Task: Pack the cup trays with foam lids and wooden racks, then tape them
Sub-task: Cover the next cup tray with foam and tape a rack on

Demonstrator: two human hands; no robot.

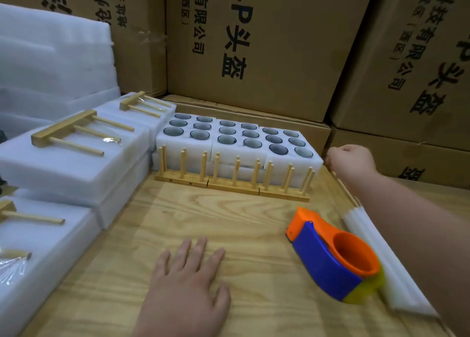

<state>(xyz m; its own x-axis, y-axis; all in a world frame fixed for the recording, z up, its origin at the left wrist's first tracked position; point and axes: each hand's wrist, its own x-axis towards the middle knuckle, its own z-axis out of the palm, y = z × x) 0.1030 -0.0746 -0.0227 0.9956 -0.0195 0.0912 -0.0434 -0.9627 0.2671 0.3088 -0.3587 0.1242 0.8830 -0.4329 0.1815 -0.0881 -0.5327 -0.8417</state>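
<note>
My left hand (188,278) lies flat, fingers spread, on the wooden table (229,222), my right hand (352,159) is curled (holding what, I cannot tell) beside the cup trays (236,143), wooden racks (232,181) standing just before them.

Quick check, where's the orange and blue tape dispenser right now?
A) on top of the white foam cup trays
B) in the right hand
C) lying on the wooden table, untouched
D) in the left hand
C: the orange and blue tape dispenser lies on the wooden table, with neither hand on it; the left hand rests flat nearby.
</note>
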